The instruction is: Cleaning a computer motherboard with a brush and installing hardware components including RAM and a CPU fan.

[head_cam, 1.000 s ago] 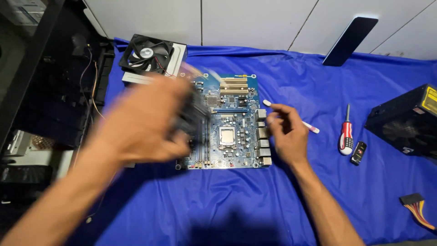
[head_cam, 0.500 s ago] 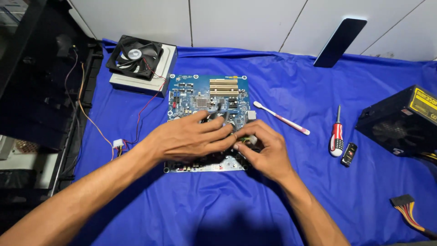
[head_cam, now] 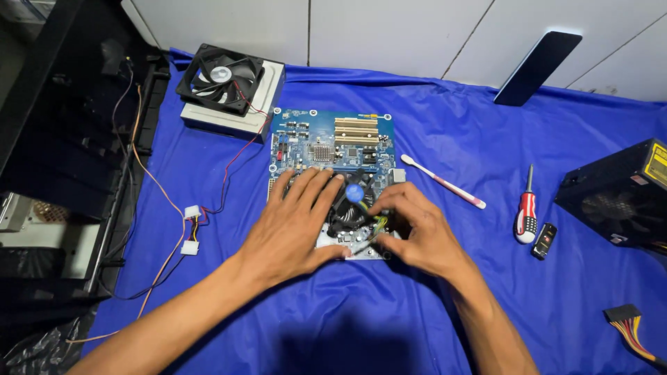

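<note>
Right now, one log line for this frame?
left hand: flat on CPU cooler fan | right hand: pinching at cooler's edge | motherboard: on blue cloth | screwdriver, toothbrush: untouched

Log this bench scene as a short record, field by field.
Surface: blue cloth
Left hand: flat on the cooler fan, which sits on the blue motherboard
Right hand: fingers at the cooler's right edge
Right of board: toothbrush, screwdriver, black power supply
Upper left: case fan on a white box
</note>
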